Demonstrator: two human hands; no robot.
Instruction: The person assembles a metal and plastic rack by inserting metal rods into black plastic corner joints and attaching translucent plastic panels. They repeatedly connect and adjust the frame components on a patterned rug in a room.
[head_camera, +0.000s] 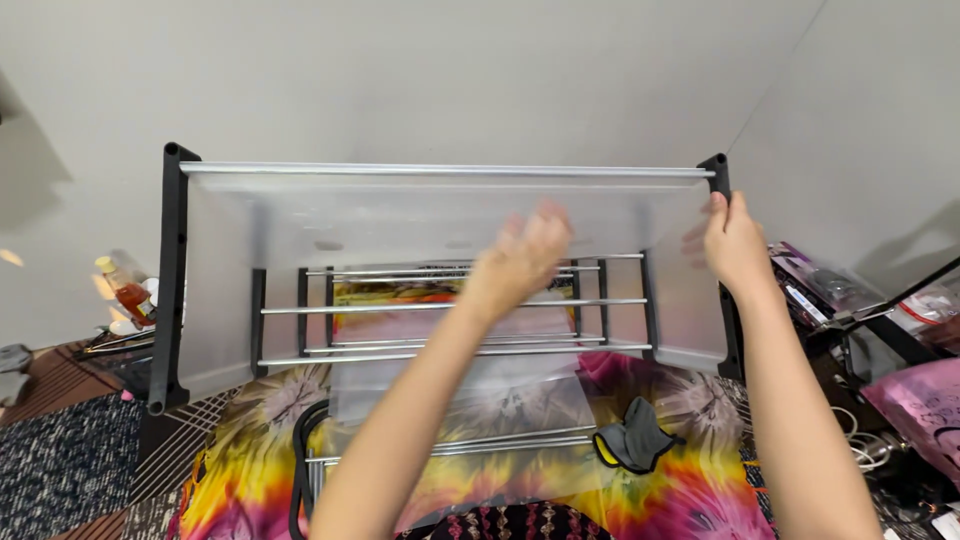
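A shelf rack (172, 270) with black plastic side frames and silver metal rods stands against a pale wall. Translucent white plastic panels (400, 215) line its back and sides. My left hand (520, 255) reaches into the middle of the rack, blurred, fingers spread against the back panel. My right hand (732, 243) grips the black post and side panel at the rack's top right corner. A loose translucent sheet (460, 395) lies lower in the rack over the rods.
A tie-dye cloth (260, 450) in yellow, pink and orange covers the surface below. A grey and yellow cloth piece (632, 440) lies on it. A bottle (125, 288) stands at left. Pink bags and cables (915, 400) clutter the right.
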